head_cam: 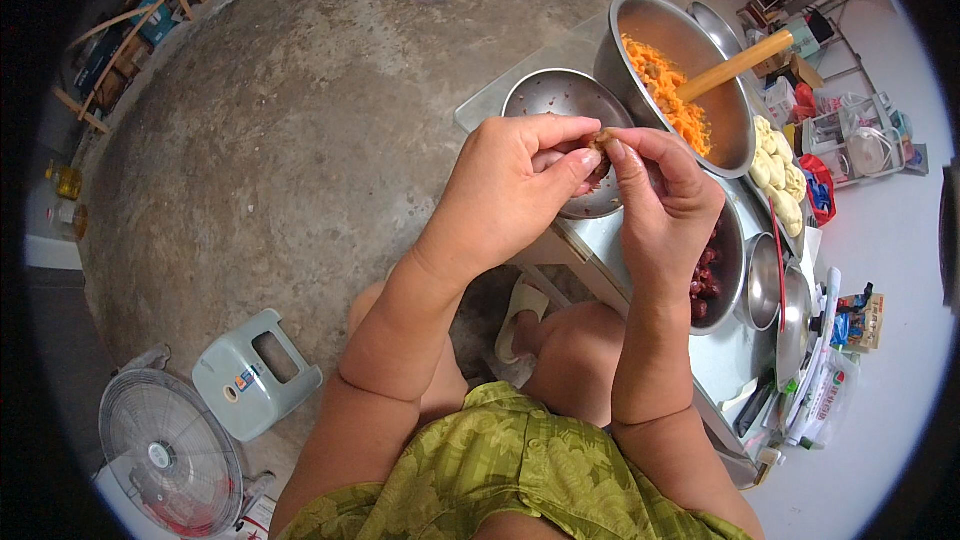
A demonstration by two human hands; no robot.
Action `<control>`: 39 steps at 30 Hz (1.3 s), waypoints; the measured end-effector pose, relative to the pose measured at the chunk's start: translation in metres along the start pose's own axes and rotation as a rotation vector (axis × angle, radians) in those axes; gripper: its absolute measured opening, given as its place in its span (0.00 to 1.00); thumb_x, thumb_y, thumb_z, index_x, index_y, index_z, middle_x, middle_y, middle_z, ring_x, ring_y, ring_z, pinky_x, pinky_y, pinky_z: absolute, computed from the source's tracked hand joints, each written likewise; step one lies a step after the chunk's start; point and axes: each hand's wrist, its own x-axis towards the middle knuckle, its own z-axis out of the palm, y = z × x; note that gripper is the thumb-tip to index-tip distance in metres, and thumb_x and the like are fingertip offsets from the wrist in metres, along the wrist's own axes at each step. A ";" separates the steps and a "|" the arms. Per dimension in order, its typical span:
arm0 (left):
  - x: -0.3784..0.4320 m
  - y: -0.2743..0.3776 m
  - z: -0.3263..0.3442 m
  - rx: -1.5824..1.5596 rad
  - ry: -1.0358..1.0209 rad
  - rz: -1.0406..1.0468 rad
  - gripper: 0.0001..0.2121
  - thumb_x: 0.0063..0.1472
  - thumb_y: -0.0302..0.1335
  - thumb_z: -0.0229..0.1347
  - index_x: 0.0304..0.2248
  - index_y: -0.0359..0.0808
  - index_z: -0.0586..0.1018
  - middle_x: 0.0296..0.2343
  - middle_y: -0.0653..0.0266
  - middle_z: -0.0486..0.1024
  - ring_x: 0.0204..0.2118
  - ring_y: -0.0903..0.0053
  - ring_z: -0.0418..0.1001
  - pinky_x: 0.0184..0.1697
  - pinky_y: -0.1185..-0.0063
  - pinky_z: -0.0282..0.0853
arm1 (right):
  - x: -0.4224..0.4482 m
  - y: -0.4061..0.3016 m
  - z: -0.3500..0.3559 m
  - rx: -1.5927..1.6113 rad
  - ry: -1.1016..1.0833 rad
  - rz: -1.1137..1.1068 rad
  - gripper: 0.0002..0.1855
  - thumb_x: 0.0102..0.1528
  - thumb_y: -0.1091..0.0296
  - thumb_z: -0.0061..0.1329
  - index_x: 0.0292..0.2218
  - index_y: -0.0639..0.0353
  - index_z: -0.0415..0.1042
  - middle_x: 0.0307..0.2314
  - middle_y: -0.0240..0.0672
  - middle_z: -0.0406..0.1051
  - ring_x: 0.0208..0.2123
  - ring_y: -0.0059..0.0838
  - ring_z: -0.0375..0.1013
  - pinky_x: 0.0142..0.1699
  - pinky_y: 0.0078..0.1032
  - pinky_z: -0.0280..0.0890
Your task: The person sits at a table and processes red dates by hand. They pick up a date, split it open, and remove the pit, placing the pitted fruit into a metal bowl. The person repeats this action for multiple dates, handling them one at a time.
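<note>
My left hand and my right hand meet over a steel bowl, pinching a small brown piece of food between thumbs and forefingers. Small reddish-brown bits lie inside that bowl. Behind it stands a large steel bowl of mashed orange food, with a wooden handle sticking out of it. Partly behind my right hand, another steel bowl holds dark red dates or similar fruit. Pale yellow dough pieces lie on a tray to the right.
Steel bowls and a red stick stand on the table at right. Beyond are a wire rack and plastic packages. On the floor at lower left are a plastic stool and a fan.
</note>
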 end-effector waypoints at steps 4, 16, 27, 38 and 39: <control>0.000 0.001 -0.001 -0.030 -0.012 -0.031 0.13 0.61 0.20 0.52 0.45 0.25 0.75 0.34 0.61 0.77 0.34 0.83 0.75 0.37 0.86 0.73 | -0.001 0.002 0.001 0.022 -0.017 0.049 0.04 0.51 0.78 0.54 0.32 0.67 0.75 0.25 0.34 0.74 0.28 0.18 0.72 0.33 0.15 0.66; 0.002 0.006 -0.005 -0.139 -0.069 -0.110 0.12 0.63 0.26 0.52 0.44 0.27 0.76 0.34 0.61 0.77 0.34 0.83 0.76 0.37 0.86 0.74 | -0.001 0.002 0.002 0.078 -0.051 0.102 0.03 0.53 0.78 0.51 0.30 0.68 0.72 0.24 0.34 0.71 0.27 0.19 0.69 0.34 0.17 0.64; 0.005 -0.002 -0.007 -0.221 -0.051 -0.110 0.11 0.62 0.25 0.52 0.41 0.27 0.76 0.32 0.61 0.77 0.31 0.82 0.77 0.34 0.86 0.76 | -0.002 -0.007 -0.001 0.231 -0.087 0.184 0.04 0.55 0.79 0.49 0.34 0.69 0.73 0.28 0.31 0.73 0.31 0.17 0.70 0.37 0.16 0.65; 0.006 0.003 -0.008 -0.225 -0.034 -0.139 0.12 0.61 0.22 0.51 0.43 0.26 0.75 0.36 0.57 0.77 0.36 0.78 0.77 0.38 0.83 0.77 | -0.005 -0.002 -0.007 0.296 -0.085 0.227 0.10 0.54 0.77 0.52 0.39 0.70 0.74 0.29 0.34 0.74 0.31 0.17 0.72 0.38 0.15 0.66; 0.006 0.003 -0.009 -0.232 -0.037 -0.133 0.12 0.61 0.22 0.52 0.43 0.26 0.75 0.36 0.56 0.77 0.36 0.78 0.77 0.39 0.82 0.77 | -0.006 -0.002 -0.007 0.278 -0.101 0.212 0.11 0.53 0.78 0.53 0.39 0.70 0.74 0.29 0.34 0.74 0.31 0.17 0.72 0.38 0.15 0.66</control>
